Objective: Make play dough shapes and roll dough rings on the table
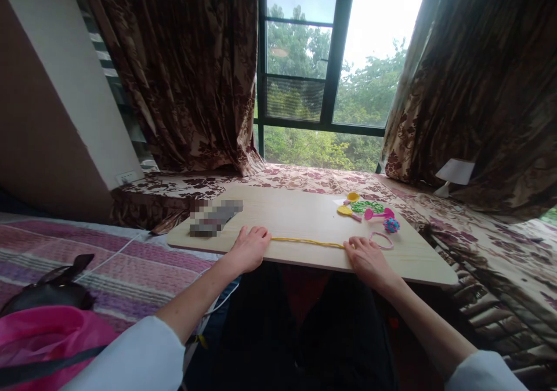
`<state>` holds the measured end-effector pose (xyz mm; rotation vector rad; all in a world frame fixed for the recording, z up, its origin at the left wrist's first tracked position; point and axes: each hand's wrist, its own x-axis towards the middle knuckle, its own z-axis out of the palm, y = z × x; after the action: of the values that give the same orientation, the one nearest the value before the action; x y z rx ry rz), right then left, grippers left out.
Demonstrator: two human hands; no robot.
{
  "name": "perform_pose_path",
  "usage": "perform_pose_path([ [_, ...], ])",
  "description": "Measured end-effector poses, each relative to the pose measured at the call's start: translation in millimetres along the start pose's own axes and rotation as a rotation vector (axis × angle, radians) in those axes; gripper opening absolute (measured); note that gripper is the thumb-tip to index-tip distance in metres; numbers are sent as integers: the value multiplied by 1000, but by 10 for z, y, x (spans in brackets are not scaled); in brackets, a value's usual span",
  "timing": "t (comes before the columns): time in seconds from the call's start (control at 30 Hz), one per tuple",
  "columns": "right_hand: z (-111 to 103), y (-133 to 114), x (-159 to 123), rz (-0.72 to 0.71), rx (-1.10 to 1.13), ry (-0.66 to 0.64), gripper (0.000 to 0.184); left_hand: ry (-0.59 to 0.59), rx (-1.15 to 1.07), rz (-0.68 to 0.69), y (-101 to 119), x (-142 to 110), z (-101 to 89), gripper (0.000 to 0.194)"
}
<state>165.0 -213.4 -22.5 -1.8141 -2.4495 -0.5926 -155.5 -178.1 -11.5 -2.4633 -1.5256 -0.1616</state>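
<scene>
A thin yellow cord (pixel 308 241) lies stretched nearly straight along the near part of the pale wooden table (pixel 296 214). My left hand (pixel 251 248) is closed on its left end, palm down, near the table's front edge. At the other end, my right hand (pixel 366 259) has its fingers curled down over the cord. Both ends are hidden beneath the fingers. Just beyond my right hand lies a pale pink ring (pixel 387 246). A knobbly blue-and-pink ball (pixel 391 225) rests behind the ring.
Toward the table's back right are a green cord bundle (pixel 368 207), a pink double-ended piece (pixel 379 214) and two yellow-headed pieces (pixel 344 210). A dark, pixelated object (pixel 215 218) lies at left. A small lamp (pixel 455 173) stands by the right curtain. A pink bag (pixel 52 344) is lower left.
</scene>
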Motion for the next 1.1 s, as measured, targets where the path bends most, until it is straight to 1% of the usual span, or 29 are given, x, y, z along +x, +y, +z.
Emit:
perform_pose_path([
  [0.13, 31, 54, -175, -52, 18, -2, 47, -6, -14, 14, -7, -99, -8, 57],
  [0.2, 38, 80, -243, -54, 24, -8, 54, -1, -19, 27, -19, -151, -13, 58],
  [0.27, 23, 89, -234, -43, 31, -22, 53, 2, -16, 25, -24, -151, -20, 57],
  [0.37, -24, 74, -116, 0, 38, -42, 42, -5, -5, -1, 3, -91, -29, 52],
  [0.43, -40, 63, -62, 27, 35, -41, 37, 9, 2, -7, 38, -84, -31, 52],
  [0.5, -30, 63, -80, 23, 27, -41, 39, 35, 5, -2, 69, -141, -27, 55],
  [0.57, -8, 74, -158, 2, 25, -46, 47, 54, 1, 4, 79, -236, -22, 58],
  [0.67, -12, 92, -259, -20, 48, -69, 54, 46, -23, 6, 46, -323, -36, 60],
  [0.73, -49, 96, -252, -16, 67, -78, 52, 15, -49, -7, 5, -295, -52, 59],
  [0.83, -109, 93, -160, 5, 89, -86, 42, -40, -103, -53, -54, -180, -64, 55],
  [0.93, -121, 100, -85, 0, 108, -63, 36, -31, -142, -100, -70, -97, -57, 53],
  [1.03, -104, 112, -77, -8, 117, -41, 37, 43, -144, -96, 27, -58, -37, 53],
  [1.1, -104, 112, -85, 0, 119, -34, 37, 67, -163, -57, 178, -12, -25, 48],
])
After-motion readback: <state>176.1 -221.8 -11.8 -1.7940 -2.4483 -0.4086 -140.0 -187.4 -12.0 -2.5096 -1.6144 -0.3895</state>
